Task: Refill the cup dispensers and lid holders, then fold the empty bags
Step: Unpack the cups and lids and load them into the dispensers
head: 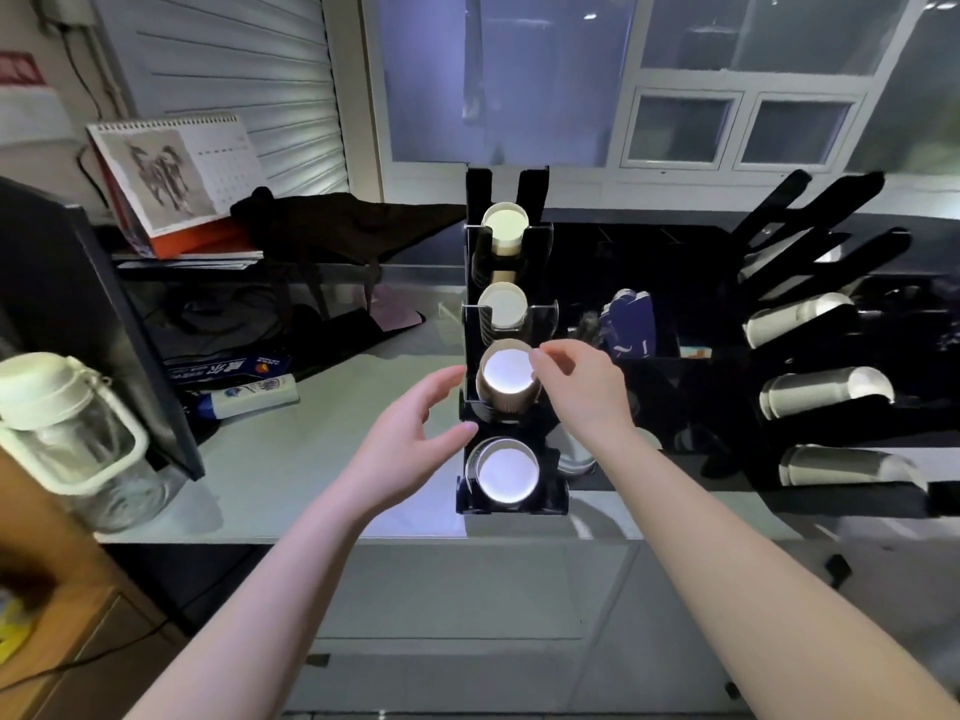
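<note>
- Both bare forearms reached forward over the pale counter.
- Left hand hovered just left of the black cup dispenser, fingers relaxed and spread, holding nothing; thumb tip near the dispenser's lower left edge, contact unclear.
- Right hand pinched the rim of the third cup stack from the right side, thumb and forefinger curled on its upper right edge.
- Bottom cup stack sat in the lowest slot, open white mouth facing out.
- Two more cup stacks in the upper slots: second, top.
- Second black dispenser lay at right, angled, with several grey cup stacks in its slots.
- Clear jar with white lid stood at near left on the counter.
- Desk calendar stood far left on a shelf, dark cloth beside it.
- Window behind.
</note>
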The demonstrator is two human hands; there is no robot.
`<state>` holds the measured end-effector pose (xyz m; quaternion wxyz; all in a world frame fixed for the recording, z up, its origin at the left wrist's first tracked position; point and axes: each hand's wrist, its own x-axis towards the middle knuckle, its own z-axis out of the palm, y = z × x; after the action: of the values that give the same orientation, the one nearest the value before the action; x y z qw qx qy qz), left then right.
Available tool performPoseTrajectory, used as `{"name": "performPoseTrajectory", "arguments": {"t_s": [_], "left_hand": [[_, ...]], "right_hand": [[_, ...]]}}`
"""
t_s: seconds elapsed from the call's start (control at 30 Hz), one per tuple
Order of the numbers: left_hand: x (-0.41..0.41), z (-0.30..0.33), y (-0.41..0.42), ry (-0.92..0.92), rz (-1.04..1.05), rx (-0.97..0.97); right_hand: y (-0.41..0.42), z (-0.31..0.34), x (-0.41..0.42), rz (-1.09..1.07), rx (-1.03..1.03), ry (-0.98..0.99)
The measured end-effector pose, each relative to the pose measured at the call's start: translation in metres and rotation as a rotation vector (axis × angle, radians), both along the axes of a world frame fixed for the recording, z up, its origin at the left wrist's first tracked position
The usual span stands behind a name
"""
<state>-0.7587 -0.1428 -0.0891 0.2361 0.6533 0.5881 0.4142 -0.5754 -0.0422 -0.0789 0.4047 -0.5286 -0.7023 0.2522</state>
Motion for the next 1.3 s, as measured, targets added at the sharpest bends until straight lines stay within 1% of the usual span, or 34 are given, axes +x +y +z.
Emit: {"name": "performPoseTrajectory", "arguments": {"t_s": [0.1, 0.23, 0.33, 0.5, 0.67, 0.87, 1.0, 1.13, 1.3], "left_hand": [[0.025, 0.009, -0.002, 0.088, 0.055, 0.071], [0.079, 0.023, 0.000, 0.137, 0.133, 0.210], [0.134, 0.029, 0.005, 0.224, 0.076, 0.251], [0.248, 0.016, 0.017, 0.330, -0.098, 0.268], [0.376, -0.006, 0.027, 0.416, -0.349, 0.339], [0.515, -0.036, 0.037, 0.579, -0.628, 0.359], [0.605, -0.055, 0.039, 0.654, -0.777, 0.374], [0.699, -0.063, 0.042, 0.608, -0.945, 0.356], [0.816, -0.072, 0.058, 0.569, -1.081, 0.440]], "right_hand": [[-0.010, 0.006, 0.023, 0.062, 0.001, -0.013], [-0.027, 0.014, 0.084, 0.187, 0.018, -0.099], [-0.039, 0.014, 0.145, 0.204, 0.067, -0.189], [-0.061, 0.004, 0.262, 0.147, 0.137, -0.345], [-0.087, -0.014, 0.386, -0.048, 0.134, -0.458], [-0.137, -0.037, 0.525, -0.289, 0.022, -0.591], [-0.173, -0.053, 0.603, -0.491, -0.035, -0.613], [-0.201, -0.065, 0.676, -0.659, -0.109, -0.642], [-0.215, -0.071, 0.769, -0.831, -0.145, -0.689]]}}
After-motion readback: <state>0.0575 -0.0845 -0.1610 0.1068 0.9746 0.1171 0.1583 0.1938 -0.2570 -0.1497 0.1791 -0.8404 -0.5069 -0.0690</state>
